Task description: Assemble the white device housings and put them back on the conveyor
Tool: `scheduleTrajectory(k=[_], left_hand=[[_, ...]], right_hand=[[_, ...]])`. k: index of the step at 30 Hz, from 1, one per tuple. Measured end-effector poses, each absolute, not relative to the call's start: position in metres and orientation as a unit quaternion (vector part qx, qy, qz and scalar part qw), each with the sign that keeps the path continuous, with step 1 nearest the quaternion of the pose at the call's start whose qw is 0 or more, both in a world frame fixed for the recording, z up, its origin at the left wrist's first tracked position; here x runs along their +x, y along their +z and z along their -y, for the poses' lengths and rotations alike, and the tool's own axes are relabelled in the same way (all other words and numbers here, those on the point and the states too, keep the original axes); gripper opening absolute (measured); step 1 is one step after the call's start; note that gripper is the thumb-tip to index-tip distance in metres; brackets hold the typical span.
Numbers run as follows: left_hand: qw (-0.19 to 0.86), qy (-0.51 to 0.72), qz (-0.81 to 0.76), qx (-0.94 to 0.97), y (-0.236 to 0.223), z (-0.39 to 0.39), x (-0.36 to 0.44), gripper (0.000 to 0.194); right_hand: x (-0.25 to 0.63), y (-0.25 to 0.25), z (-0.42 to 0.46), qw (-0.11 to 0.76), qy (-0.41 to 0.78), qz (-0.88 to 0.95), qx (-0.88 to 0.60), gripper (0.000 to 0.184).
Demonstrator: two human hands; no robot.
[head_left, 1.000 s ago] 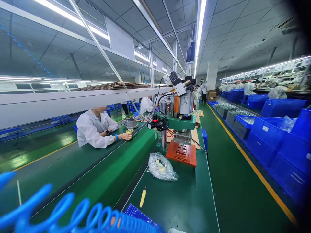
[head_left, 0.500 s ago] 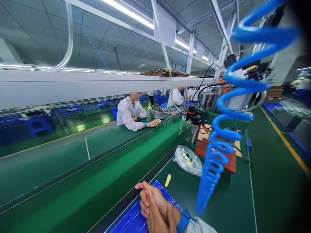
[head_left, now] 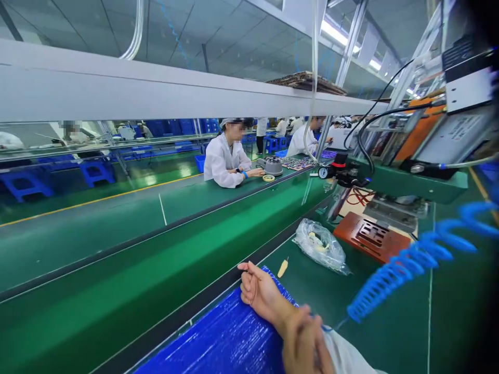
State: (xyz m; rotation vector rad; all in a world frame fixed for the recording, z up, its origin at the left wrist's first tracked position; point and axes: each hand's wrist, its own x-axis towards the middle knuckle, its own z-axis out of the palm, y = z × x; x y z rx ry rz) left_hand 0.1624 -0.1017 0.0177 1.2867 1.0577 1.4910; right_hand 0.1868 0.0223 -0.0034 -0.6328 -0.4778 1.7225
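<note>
My right hand reaches out over the far end of a blue ribbed sheet at the near edge of the green bench. Its fingers are loosely curled and I see nothing in them. My left hand is wrapped round my right wrist, just ahead of the white sleeve. A small yellow-handled tool lies on the bench a little beyond my right fingers. Past it sits a clear plastic bag of small parts.
A green conveyor belt runs along the left. On the right stands a press with an orange base plate, with a blue coiled hose hanging across. A co-worker in white sits at the far side.
The view has swung left and closer to the press. My hands were pressed together; now the right one stretches forward and the left holds its wrist. The coiled hose has shifted right.
</note>
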Motion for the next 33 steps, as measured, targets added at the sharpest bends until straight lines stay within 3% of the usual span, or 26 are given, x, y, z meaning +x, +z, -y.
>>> scheduleTrajectory(k=[7,11,18,33], left_hand=[[0.423,0.682,-0.489,0.341,0.014,0.032,0.109,0.043],[0.449,0.706,-0.483,0.257,0.018,0.023,0.096,0.049],[0.449,0.706,-0.476,0.271,0.016,0.027,0.106,0.047],[0.41,0.674,-0.479,0.386,0.015,0.038,0.114,0.048]], right_hand=[[0.179,0.005,-0.009,0.519,0.775,0.238,-0.271,0.052],[0.174,0.007,-0.003,0.496,0.752,0.323,-0.291,0.039],[0.179,0.002,-0.006,0.519,0.692,0.362,-0.347,0.027],[0.178,0.006,-0.009,0.561,0.679,0.294,-0.372,0.034]])
